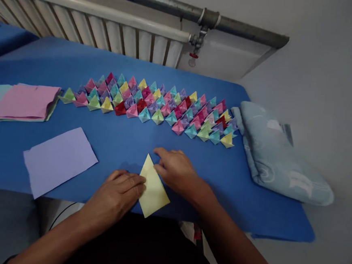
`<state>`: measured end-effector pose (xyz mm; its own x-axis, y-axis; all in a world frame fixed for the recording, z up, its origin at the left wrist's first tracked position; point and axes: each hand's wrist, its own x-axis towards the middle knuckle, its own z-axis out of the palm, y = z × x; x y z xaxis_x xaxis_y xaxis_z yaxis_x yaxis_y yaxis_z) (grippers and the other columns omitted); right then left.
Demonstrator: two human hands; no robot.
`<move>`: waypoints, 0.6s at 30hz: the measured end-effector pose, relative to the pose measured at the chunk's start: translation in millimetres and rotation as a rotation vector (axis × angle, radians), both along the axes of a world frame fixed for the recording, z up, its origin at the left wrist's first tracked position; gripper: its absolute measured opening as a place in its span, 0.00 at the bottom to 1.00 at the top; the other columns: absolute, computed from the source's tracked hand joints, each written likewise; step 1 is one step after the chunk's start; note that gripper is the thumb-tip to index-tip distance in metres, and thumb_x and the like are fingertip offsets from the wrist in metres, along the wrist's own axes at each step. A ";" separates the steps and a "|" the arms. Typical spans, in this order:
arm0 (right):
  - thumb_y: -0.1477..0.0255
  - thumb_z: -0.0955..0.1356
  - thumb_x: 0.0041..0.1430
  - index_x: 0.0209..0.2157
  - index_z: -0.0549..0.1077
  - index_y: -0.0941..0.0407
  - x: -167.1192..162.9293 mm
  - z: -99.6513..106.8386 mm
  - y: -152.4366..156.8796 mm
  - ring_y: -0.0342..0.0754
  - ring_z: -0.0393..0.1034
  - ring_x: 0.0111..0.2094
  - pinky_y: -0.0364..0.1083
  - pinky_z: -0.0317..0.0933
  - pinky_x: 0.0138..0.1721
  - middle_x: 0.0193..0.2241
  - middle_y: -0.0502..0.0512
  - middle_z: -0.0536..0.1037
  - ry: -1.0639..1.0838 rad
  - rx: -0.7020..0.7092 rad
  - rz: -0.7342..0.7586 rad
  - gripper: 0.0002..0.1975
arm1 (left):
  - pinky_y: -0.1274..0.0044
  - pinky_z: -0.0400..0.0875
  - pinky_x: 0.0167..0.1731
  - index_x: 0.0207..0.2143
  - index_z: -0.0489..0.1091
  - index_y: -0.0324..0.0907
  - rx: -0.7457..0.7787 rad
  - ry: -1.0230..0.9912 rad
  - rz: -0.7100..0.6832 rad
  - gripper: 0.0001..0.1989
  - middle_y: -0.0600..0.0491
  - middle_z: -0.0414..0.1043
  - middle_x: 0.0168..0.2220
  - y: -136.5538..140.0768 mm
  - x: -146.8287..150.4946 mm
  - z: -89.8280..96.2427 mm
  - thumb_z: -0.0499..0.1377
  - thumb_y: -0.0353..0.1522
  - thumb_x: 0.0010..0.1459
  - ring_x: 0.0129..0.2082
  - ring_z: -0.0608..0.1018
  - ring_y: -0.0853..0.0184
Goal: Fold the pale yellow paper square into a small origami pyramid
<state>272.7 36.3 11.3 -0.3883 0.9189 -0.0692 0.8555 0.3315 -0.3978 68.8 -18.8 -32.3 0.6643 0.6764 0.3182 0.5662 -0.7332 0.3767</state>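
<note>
At the near edge of the blue counter point(108, 143), directly in front of you, lies the pale yellow folded paper triangle point(153, 189), apex pointing away, lower corner almost at the counter's lip.

Left hand point(118, 194): palm down, fingers flat, tips pressing the triangle's left edge. Grip not closed around anything; it pins rather than holds.

Right hand point(175, 170): fingers loosely curled, tips resting at the upper right edge near the apex. Also touching only, nothing enclosed.

Handling, as a judgement: very light, thin, and limp where single-layered, stiffer along the folded edges. It will likely slide easily on the smooth covering, so keep one hand pressing down while the other works a crease. Creases are permanent; a stray pinch will mark it. Best take it at a corner or along a folded edge between thumb and forefinger, not across the flat middle.

Around it:
- Lavender paper sheet point(59, 159), flat, to your left, well apart from the triangle.
- Stack of paper sheets point(24, 101), pink on top, far left.
- Rows of folded paper pieces point(154, 104) in many colours, packed touching each other across the far middle.
- Light blue folded cloth point(279, 160) at the right end, overhanging the edge.
- Radiator point(117, 31) and grey pipe point(179, 10) on the wall behind.
</note>
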 end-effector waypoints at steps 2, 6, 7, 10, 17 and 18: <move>0.77 0.67 0.58 0.46 0.73 0.57 7.7 -2.9 -11.0 0.50 0.70 0.35 0.49 0.55 0.40 0.31 0.53 0.79 0.092 0.057 -0.044 0.14 | 0.67 0.61 0.51 0.49 0.70 0.44 -0.020 0.014 -0.018 0.12 0.50 0.75 0.50 -2.4 -4.4 1.9 0.51 0.28 0.66 0.48 0.75 0.64; 0.75 0.68 0.60 0.39 0.73 0.54 24.6 -6.0 -36.1 0.48 0.69 0.34 0.48 0.56 0.40 0.32 0.50 0.78 0.273 0.008 0.016 0.05 | 0.61 0.58 0.55 0.53 0.67 0.42 -0.037 0.079 -0.076 0.17 0.45 0.71 0.55 -3.9 -10.6 4.6 0.56 0.34 0.62 0.52 0.73 0.58; 0.74 0.68 0.60 0.39 0.73 0.54 28.1 -6.6 -41.9 0.48 0.69 0.35 0.49 0.57 0.41 0.34 0.50 0.78 0.283 -0.008 0.027 0.05 | 0.60 0.58 0.55 0.54 0.66 0.41 -0.027 0.090 -0.086 0.19 0.44 0.70 0.55 -3.6 -11.0 4.4 0.57 0.35 0.61 0.52 0.73 0.56; 0.75 0.68 0.60 0.43 0.72 0.54 35.7 -8.8 -55.9 0.50 0.70 0.43 0.50 0.60 0.46 0.43 0.55 0.77 0.316 -0.032 0.022 0.09 | 0.60 0.59 0.53 0.54 0.66 0.39 0.016 0.100 -0.104 0.20 0.42 0.71 0.54 -3.0 -10.2 2.1 0.58 0.36 0.60 0.52 0.73 0.55; 0.75 0.65 0.62 0.43 0.72 0.54 44.0 -10.5 -65.3 0.50 0.70 0.48 0.50 0.64 0.48 0.46 0.57 0.75 0.435 0.039 -0.019 0.08 | 0.64 0.62 0.50 0.48 0.67 0.37 0.049 0.024 -0.048 0.14 0.42 0.73 0.49 -4.7 -1.5 2.2 0.56 0.34 0.63 0.49 0.74 0.58; 0.75 0.65 0.62 0.42 0.72 0.54 44.2 -9.1 -66.1 0.50 0.70 0.47 0.50 0.63 0.49 0.45 0.57 0.75 0.430 0.068 0.000 0.08 | 0.64 0.62 0.50 0.48 0.68 0.36 0.058 0.018 -0.044 0.12 0.43 0.74 0.49 -4.5 0.8 3.3 0.56 0.32 0.63 0.48 0.74 0.58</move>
<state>316.9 -29.7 2.2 -0.3685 0.9159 0.1593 0.6168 0.3691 -0.6951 69.5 -23.3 -29.0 0.6986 0.6274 0.3441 0.5394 -0.7777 0.3230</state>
